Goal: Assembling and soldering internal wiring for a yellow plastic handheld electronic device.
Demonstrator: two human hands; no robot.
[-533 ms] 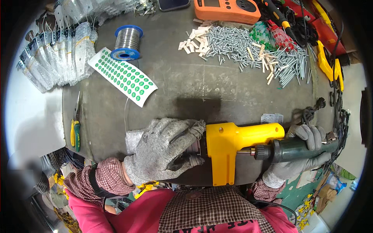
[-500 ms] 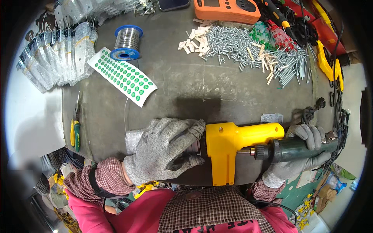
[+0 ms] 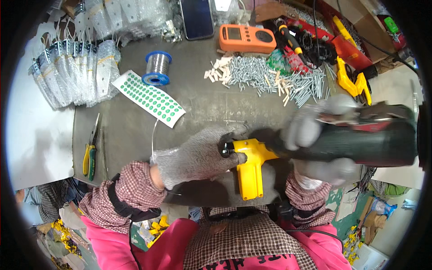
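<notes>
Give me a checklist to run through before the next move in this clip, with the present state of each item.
1. Left grip on the yellow part: ok, thumb rests at its left end.
2. Right grip around the power screwdriver: ok, fingers wrap the dark body.
3. Right grip sharp enough to inspect: not ok, motion blur.
4. Screwdriver tip seated in the yellow part: cannot tell, blurred and hidden.
5. Pliers clear of both grips: ok, they lie apart to the left.
6. Loose screws clear of the yellow part: ok, heaped farther back on the table.
</notes>
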